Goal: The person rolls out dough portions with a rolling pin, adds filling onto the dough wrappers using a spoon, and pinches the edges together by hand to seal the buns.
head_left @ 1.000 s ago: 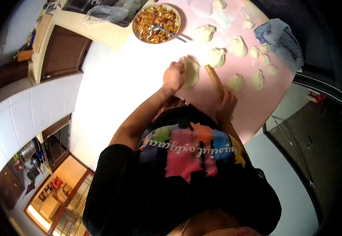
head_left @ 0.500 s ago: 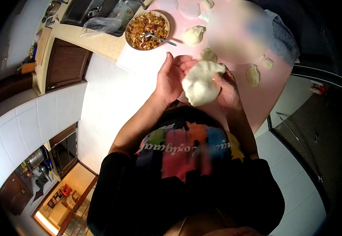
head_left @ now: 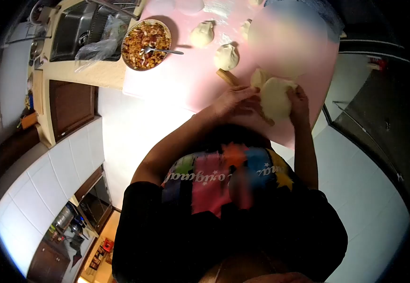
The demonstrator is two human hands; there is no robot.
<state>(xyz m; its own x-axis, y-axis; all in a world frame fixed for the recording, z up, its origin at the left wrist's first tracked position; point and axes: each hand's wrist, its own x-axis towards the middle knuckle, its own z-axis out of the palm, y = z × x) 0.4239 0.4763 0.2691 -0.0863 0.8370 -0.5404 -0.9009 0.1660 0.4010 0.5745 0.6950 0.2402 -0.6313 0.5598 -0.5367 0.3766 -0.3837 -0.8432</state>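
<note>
A flat, roundish sheet of pale dough (head_left: 276, 100) hangs between my hands above the pink mat (head_left: 176, 87). My right hand (head_left: 299, 104) has its fingers closed on the sheet's right edge. At the upper left edge, my left hand (head_left: 237, 101) has its thumb and fingertips pressed together on the dough. A wooden rolling pin (head_left: 226, 76) lies partly hidden beneath my left hand. Just beyond the sheet is a smaller dough piece (head_left: 258, 78). Two gathered dough buns, a nearer one (head_left: 226, 57) and a farther one (head_left: 201, 34), sit on the mat.
A bowl of chopped brown filling (head_left: 141, 53) with a metal spoon (head_left: 165, 50) in it stands at the mat's left. Beyond lies a clear plastic bag (head_left: 102, 47) beside the sink (head_left: 70, 33). A blurred area covers the mat's upper right.
The dough has gone from a bunched, lumpy shape to a flatter sheet, farther right. My left hand has turned from open palm-up to gripping its edge. The whole view has shifted.
</note>
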